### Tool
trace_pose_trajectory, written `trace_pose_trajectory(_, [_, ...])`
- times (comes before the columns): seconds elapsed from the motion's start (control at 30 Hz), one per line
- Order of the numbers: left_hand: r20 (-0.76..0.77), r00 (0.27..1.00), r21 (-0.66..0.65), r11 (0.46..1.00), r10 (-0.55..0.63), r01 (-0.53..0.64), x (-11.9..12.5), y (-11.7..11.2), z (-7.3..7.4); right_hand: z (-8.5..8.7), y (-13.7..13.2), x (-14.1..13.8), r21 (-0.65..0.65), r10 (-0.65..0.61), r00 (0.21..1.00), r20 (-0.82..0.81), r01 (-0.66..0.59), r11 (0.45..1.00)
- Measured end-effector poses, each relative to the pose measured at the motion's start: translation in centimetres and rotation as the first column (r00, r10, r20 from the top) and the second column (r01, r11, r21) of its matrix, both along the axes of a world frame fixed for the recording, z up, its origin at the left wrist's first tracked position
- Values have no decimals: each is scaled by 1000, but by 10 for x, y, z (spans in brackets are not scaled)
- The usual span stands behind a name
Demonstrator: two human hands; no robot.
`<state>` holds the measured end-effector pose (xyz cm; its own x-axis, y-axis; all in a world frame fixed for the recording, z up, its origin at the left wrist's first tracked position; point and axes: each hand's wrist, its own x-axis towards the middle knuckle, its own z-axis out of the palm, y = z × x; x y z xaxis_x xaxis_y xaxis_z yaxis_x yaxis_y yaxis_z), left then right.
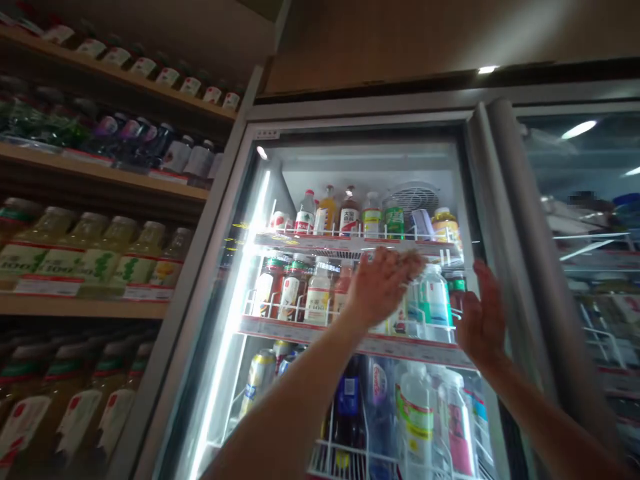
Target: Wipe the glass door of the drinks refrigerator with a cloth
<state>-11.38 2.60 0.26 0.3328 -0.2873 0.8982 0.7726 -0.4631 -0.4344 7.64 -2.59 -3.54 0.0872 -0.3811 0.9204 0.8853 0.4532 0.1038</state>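
A lit drinks fridge (260, 200) stands in front of me, its wire shelves packed with bottles and cans. My left hand (381, 283) reaches up to the middle shelf, fingers stretched out flat and smeared by motion, in front of the bottles there. My right hand (483, 317) is raised beside it, open with the palm turned left, near a clear bottle with a green label (434, 300) and the fridge's right door frame (505, 220). Neither hand holds anything.
Wooden shelves (100, 170) on the left carry rows of bottles, with yellow juice bottles (95, 250) at mid height. A second glass-door fridge (590, 267) stands to the right. Lower fridge shelves hold cans (260, 380) and large water bottles (415, 413).
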Motion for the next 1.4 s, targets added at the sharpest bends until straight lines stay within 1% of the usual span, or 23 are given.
trace_pose_trajectory(0.07, [199, 980, -71, 997, 5, 9, -34, 11, 23, -2, -7, 4, -20, -20, 1000, -11, 20, 1000])
trace_pose_trajectory(0.1, [337, 941, -117, 993, 18, 23, -46, 16, 36, -3, -11, 5, -27, -29, 999, -25, 28, 999])
trace_pose_trajectory(0.17, [501, 864, -194, 979, 48, 58, -48, 18, 56, -6, -17, 6, -44, 2, 997, -75, -5, 999])
trace_pose_trajectory(0.2, [513, 857, -218, 974, 54, 69, -37, 14, 60, -8, -20, 6, -51, 20, 997, -79, -24, 998])
trace_pose_trajectory(0.27, [362, 932, -199, 977, 3, 74, 8, -3, 51, -10, -23, 6, -52, 42, 997, -59, -45, 998])
trace_pose_trajectory(0.33, [74, 994, -111, 990, -83, 91, 62, -23, 27, -12, -25, 7, -29, 46, 999, -22, -47, 998])
trace_pose_trajectory(0.4, [-117, 986, -32, 993, -118, 115, 99, -34, 4, -14, -25, 10, -10, 62, 998, 5, -62, 998])
trace_pose_trajectory(0.43, [-164, 979, -13, 993, -122, 121, 104, -35, -3, -16, -26, 12, -7, 78, 997, 17, -78, 997])
trace_pose_trajectory(0.5, [-126, 986, -30, 994, -112, 109, 84, -28, -2, -20, -27, 16, -23, 108, 994, 31, -107, 994])
trace_pose_trajectory(0.57, [72, 994, -106, 991, -80, 87, 39, -13, 14, -25, -28, 20, -57, 107, 994, 33, -104, 993])
trace_pose_trajectory(0.63, [363, 932, -182, 980, -11, 82, -3, 2, 31, -29, -27, 21, -82, 70, 997, 27, -67, 994])
trace_pose_trajectory(0.7, [492, 870, -211, 974, 36, 80, -16, 8, 34, -30, -25, 21, -99, -1, 1000, 17, 2, 995])
trace_pose_trajectory(0.77, [410, 912, -166, 984, 14, 59, 4, 3, 16, -27, -21, 19, -95, -93, 995, 47, 97, 991])
trace_pose_trajectory(0.83, [165, 985, -58, 997, -45, 55, 40, -9, -11, -21, -17, 17, -63, -184, 978, 102, 191, 980])
trace_pose_trajectory(0.87, [38, 997, -9, 998, -66, 66, 54, -13, -23, -18, -15, 15, -42, -220, 967, 126, 227, 973])
trace_pose_trajectory(0.93, [-92, 992, 28, 996, -80, 83, 60, -16, -35, -11, -12, 12, -27, -296, 945, 137, 303, 953])
trace_pose_trajectory(1.0, [-26, 998, -24, 998, -60, 60, 29, -7, -28, -6, -10, 9, -76, -396, 909, 127, 407, 910])
trace_pose_trajectory(1.07, [178, 984, -122, 992, 0, 23, -23, 8, -10, -4, -7, 5, -157, -508, 849, 146, 527, 835])
trace_pose_trajectory(1.13, [408, 911, -184, 983, 60, 17, -63, 21, 3, -5, -5, 1, -218, -588, 789, 178, 615, 758])
trace_pose_trajectory(1.17, [463, 882, -205, 979, 83, 16, -72, 23, 4, -5, -4, -1, -233, -611, 769, 187, 639, 733])
trace_pose_trajectory(1.23, [433, 897, -210, 978, 89, 4, -62, 18, -12, -7, -2, -3, -240, -626, 758, 183, 652, 719])
trace_pose_trajectory(1.33, [148, 989, -103, 995, 19, -4, -11, -2, -63, -9, -3, -2, -217, -593, 790, 157, 613, 759])
trace_pose_trajectory(1.4, [-34, 999, -22, 1000, -18, 18, 4, -7, -91, -11, -4, 0, -201, -576, 802, 156, 597, 777])
